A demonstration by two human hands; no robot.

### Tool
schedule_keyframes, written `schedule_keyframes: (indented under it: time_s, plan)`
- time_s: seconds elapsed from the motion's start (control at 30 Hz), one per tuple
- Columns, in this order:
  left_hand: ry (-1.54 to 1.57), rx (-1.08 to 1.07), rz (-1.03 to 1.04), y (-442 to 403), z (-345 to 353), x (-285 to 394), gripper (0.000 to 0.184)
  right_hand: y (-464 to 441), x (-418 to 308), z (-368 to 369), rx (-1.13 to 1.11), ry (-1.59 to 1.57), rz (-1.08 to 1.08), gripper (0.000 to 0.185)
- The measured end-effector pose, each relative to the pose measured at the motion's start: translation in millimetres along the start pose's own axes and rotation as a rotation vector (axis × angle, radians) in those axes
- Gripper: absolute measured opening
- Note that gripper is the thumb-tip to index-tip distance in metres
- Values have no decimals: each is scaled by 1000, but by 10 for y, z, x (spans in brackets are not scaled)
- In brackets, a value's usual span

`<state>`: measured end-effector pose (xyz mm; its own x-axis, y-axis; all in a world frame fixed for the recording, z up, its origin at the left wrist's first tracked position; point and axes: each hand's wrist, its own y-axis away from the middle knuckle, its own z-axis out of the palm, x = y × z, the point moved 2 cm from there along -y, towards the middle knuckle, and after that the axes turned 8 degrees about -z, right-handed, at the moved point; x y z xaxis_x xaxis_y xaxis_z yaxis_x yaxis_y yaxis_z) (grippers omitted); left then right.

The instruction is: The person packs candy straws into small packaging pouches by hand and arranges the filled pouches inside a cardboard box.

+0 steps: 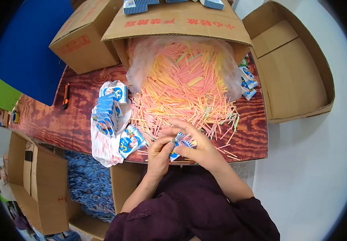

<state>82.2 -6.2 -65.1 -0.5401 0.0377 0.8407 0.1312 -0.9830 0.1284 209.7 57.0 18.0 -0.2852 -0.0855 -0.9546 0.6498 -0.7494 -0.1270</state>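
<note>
Both of my hands are at the table's front edge, around one small blue and white packet (175,155). My left hand (160,154) pinches the packet's left side between thumb and fingers. On the other side, my right hand (195,146) has its thumb on the packet and its fingers curved over it, with the ends of some sticks showing beside them. Just beyond lies a large heap of pink, yellow and green sticks (185,92), spilling from a plastic-lined carton. To the left, a row of blue and white packets (107,114) rests on a white plastic bag (101,148).
An orange and black cutter (66,96) lies on the table's left part. Cartons stand behind, one bearing packets (135,7) on top. An open carton (298,72) is at the right. Below left, another carton holds many blue packets (89,180).
</note>
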Motion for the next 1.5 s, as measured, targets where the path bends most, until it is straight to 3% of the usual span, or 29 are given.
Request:
schedule_keyframes:
  time_s: [0.27, 0.33, 0.47, 0.53, 0.6, 0.67, 0.7, 0.8, 0.87, 0.9, 1.0, 1.17, 1.27, 1.37, 1.43, 1.5]
  plan:
    - [-16, -88, 105, 22, -15, 168, 12, 257, -177, 56, 145, 86, -26, 49]
    - [8, -116, 104, 27, 8, 221, 12, 299, -224, 43, 140, 361, -105, 40]
    - [-32, -169, 121, 36, 80, 322, 14, 320, -310, 82, 151, 547, -147, 36]
    - [-82, -147, 37, 73, 79, 363, 15, 296, -369, 92, 46, 803, -368, 38]
    - [-132, -123, -44, 97, 37, 383, 16, 250, -327, 62, 81, 812, -363, 40]
    - [-443, -138, -142, 71, -8, 402, 18, 224, -339, 62, 110, 820, -368, 42]
    - [-446, -124, -139, 54, 4, 432, 18, 234, -392, 97, 103, 826, -373, 44]
    - [-601, -189, 208, 14, 42, 536, 21, 226, -330, 104, 109, 826, -364, 48]
    - [-517, -176, 169, -14, 4, 444, 22, 224, -241, 18, 189, 713, -216, 43]
    - [-431, -162, 125, -16, -4, 416, 22, 212, -206, 5, 150, 817, -350, 38]
    - [-544, -136, 173, 25, 48, 505, 18, 202, -168, 35, 71, 933, -450, 35]
    - [-664, -18, 159, 107, -129, 675, 14, 158, 16, 137, 98, 715, -305, 36]
    - [-678, 247, 179, 194, -643, 865, 17, 135, 44, 135, 146, 650, -221, 31]
    - [-635, 588, 170, 282, -1125, 1334, 14, 167, 84, 51, 39, 713, -192, 20]
    - [-640, 574, 183, 178, -1559, 1418, 14, 178, 156, 33, 10, 704, -221, 19]
    - [-499, 376, 144, -58, -1868, 1289, 14, 184, 250, 48, -13, 728, -300, 19]
